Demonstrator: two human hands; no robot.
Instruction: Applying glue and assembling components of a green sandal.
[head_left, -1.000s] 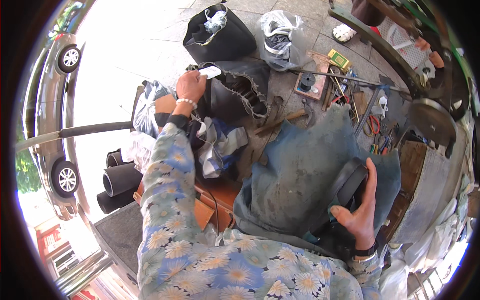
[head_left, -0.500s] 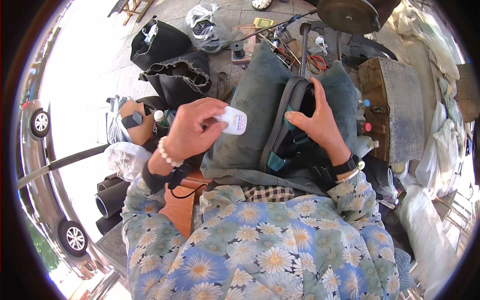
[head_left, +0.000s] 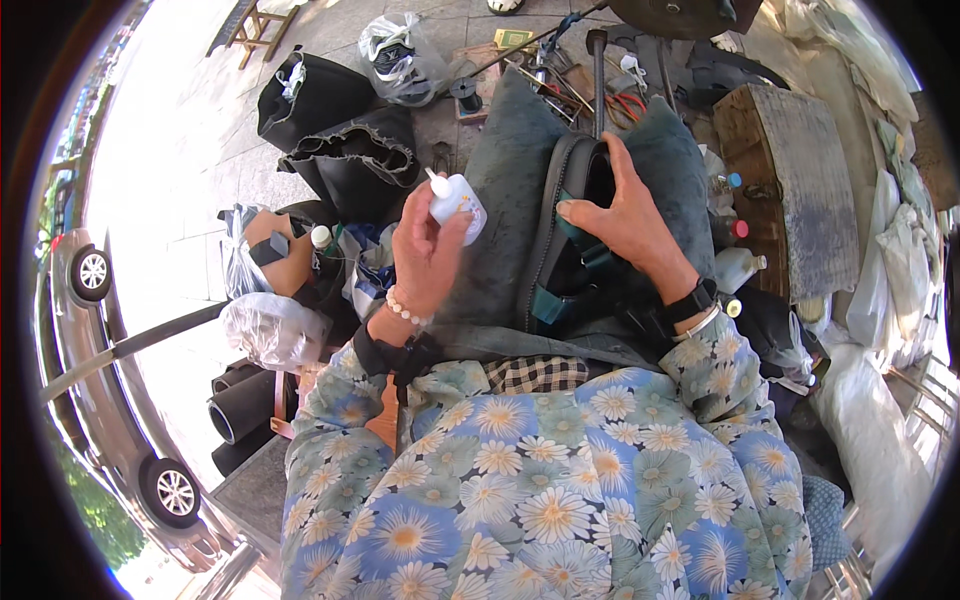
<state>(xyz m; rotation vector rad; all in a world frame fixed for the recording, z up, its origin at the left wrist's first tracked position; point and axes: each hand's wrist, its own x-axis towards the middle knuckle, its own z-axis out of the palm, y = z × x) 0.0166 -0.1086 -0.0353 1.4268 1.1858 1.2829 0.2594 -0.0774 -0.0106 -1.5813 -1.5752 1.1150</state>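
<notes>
Holding one small white squeeze bottle point(head_left: 457, 205) in my left hand point(head_left: 425, 250), I keep thumb and fingers clamped around its body, nozzle tilted up and to the left. The bottle sits above my lap, just left of the one black shoe point(head_left: 575, 235) that rests on the grey cloth point(head_left: 510, 190) over my knees. My right hand point(head_left: 625, 215) lies on the shoe's upper edge, fingers spread and pressing it down, thumb out of sight.

Handling, as I judge it: the bottle looks light and soft-walled, so it should be held at mid-body with mild pressure; a hard squeeze would likely eject its contents. The shoe looks flexible at the upper and stiffer at the sole; it is best steadied at the collar.

Count: one bottle in hand, one shoe, two hands. Several further small bottles point(head_left: 740, 268) stand to the right.
</notes>
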